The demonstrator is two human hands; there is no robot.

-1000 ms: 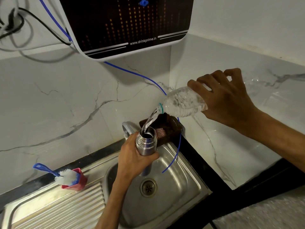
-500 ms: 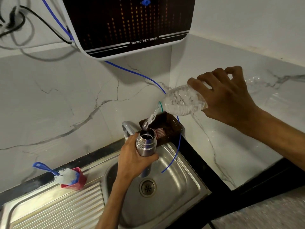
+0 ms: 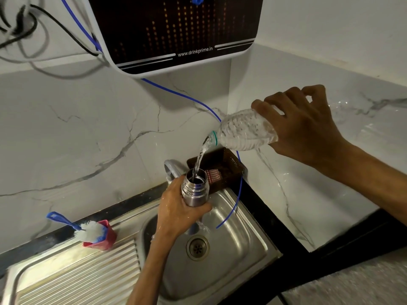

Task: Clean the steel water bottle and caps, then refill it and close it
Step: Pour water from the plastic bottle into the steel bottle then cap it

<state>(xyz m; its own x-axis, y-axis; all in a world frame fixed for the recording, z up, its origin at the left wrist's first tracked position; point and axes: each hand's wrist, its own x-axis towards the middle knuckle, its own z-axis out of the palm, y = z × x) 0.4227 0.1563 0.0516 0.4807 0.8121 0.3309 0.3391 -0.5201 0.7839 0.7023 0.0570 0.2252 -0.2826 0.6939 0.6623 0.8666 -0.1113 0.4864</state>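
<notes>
My left hand (image 3: 179, 213) grips the steel water bottle (image 3: 195, 190) upright over the sink, its mouth uncapped. My right hand (image 3: 306, 126) holds a clear plastic bottle (image 3: 244, 133) tipped neck-down to the left, above the steel bottle. A stream of water (image 3: 199, 160) falls from the plastic neck into the steel mouth. A little water spills below my left hand into the basin. No caps are in view.
The steel sink basin (image 3: 237, 245) with its drain lies below, a ribbed drainboard (image 3: 77, 276) to its left. A red cup with a bottle brush (image 3: 92, 232) stands there. A brown basket (image 3: 224, 168), the tap (image 3: 171, 167), a blue tube (image 3: 239, 194) and a wall purifier (image 3: 176, 29) are behind.
The pouring goes on with both hands nearly still. The stream now lands more squarely in the steel bottle's mouth.
</notes>
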